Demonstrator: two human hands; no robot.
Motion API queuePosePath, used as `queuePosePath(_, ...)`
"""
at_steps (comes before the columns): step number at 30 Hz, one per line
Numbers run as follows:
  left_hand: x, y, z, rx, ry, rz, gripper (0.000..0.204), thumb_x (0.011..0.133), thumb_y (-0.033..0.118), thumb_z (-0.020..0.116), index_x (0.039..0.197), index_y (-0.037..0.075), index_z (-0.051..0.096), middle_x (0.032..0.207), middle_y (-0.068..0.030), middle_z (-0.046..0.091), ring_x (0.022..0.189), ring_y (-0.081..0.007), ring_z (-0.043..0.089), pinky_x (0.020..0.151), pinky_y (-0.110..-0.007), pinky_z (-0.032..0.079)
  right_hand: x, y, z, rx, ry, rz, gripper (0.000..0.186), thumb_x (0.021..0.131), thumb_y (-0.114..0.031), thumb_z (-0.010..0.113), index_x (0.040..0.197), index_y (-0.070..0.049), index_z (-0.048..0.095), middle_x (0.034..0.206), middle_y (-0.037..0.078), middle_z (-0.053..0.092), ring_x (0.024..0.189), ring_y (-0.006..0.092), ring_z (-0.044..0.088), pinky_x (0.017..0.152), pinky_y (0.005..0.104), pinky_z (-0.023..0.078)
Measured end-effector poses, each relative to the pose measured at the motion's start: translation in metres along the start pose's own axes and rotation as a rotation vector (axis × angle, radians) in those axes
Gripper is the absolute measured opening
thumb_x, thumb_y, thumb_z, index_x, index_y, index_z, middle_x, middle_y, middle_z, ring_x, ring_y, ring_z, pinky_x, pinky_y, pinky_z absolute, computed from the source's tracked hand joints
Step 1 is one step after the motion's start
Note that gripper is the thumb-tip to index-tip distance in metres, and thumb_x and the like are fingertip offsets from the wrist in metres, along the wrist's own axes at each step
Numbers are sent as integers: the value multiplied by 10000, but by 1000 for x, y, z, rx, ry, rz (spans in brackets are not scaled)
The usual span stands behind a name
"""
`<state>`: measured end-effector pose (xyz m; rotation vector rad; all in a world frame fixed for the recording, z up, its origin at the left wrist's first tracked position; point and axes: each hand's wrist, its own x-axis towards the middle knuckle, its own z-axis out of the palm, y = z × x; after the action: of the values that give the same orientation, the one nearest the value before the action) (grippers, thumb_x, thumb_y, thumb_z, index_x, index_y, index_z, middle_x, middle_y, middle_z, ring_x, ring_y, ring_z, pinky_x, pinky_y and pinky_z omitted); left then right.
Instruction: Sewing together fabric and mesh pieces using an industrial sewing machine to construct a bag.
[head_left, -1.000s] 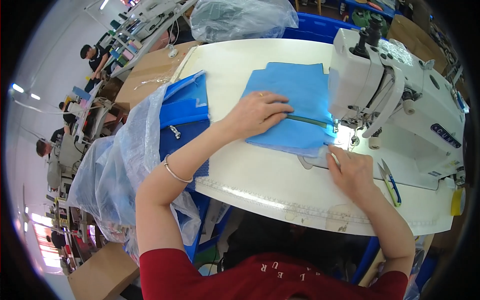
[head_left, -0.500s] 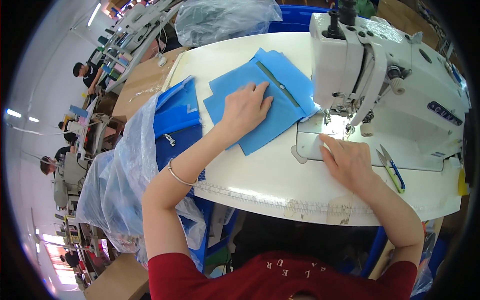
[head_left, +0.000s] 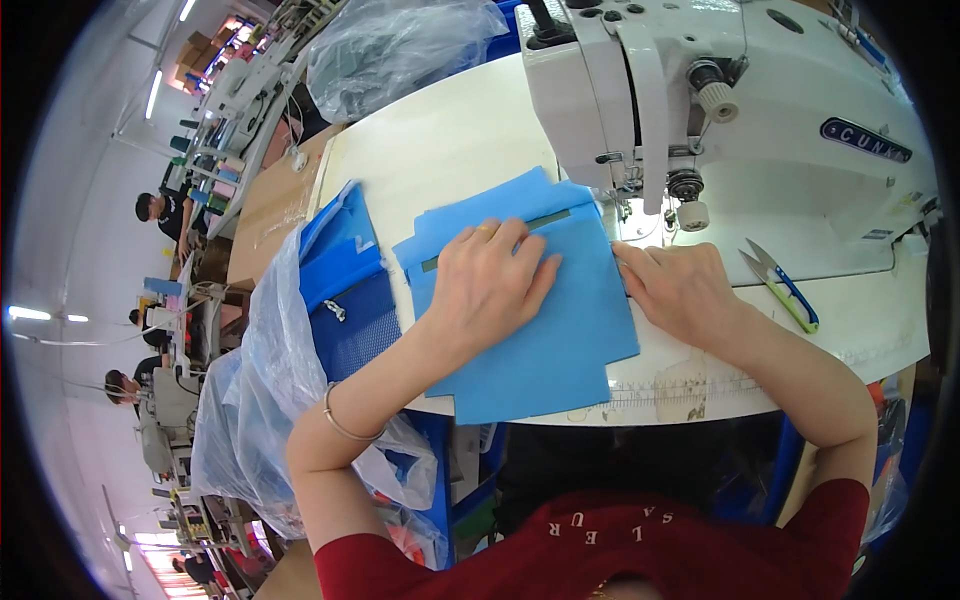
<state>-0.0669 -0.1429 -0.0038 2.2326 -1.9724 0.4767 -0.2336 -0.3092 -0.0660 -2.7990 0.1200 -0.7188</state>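
Observation:
A flat piece of light blue fabric (head_left: 560,330) with notched corners lies on the white sewing table. Across its upper part runs a dark green zipper (head_left: 550,219), partly hidden under my left hand. My left hand (head_left: 492,275) rests on the fabric, fingers bent and apart, pressing down just below the zipper. At the fabric's right edge my right hand (head_left: 685,288) is closed, thumb and forefinger pinching that edge close to the machine's needle area. A white sewing machine (head_left: 740,110) stands directly beyond the right hand, its presser foot (head_left: 628,195) next to the fabric's upper right corner.
Thread snips (head_left: 785,285) lie right of my right hand. To the left, darker blue fabric pieces (head_left: 350,250) sit in a clear plastic bag (head_left: 265,350). Another plastic bag (head_left: 400,60) stands behind the table. Several people work at machines far left.
The fabric has turned and come toward me, its zipper now lying more crosswise. My left hand moved nearer with it. My right hand went from the bare table to the fabric's edge.

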Motion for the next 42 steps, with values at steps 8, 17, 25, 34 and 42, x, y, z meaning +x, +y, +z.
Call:
queuePosePath(8,18,2,35,-296,135,-37,132,806,127,671,921,62,675,800,-78,589,740,-268,576,636,-370,480,-2,-11,-3,97,39,-130,352,773,-145,647,1124,-155,633,633,1,543,512,159,584,428,315,439)
queuePosePath(17,25,-2,43,-490,-6,-226,72,786,105,699,831,73,654,801,-61,644,658,-204,608,579,-334,485,-5,-12,-2,83,42,-175,343,727,-127,659,1064,-79,615,665,-5,509,561,126,572,411,276,423)
queuePosePath(25,18,12,36,-239,74,63,266,805,54,668,1070,40,658,1096,-84,642,898,-269,620,766,-363,499,-2,-10,-2,38,180,-319,205,638,-98,650,825,-16,631,777,31,491,786,162,528,539,261,449)
queuePosePath(34,19,7,41,-251,26,57,441,872,165,612,1268,-8,525,1260,-150,559,1158,-343,521,1016,-436,360,1,-14,3,4,280,-369,181,607,-65,638,755,37,617,771,69,518,794,194,507,578,266,431)
queuePosePath(42,40,-6,54,-264,-64,134,360,907,232,586,1134,-47,552,951,-175,568,896,-327,539,815,-427,397,4,-7,4,-48,222,-295,194,604,-62,635,770,34,616,769,81,524,800,199,519,608,283,441)
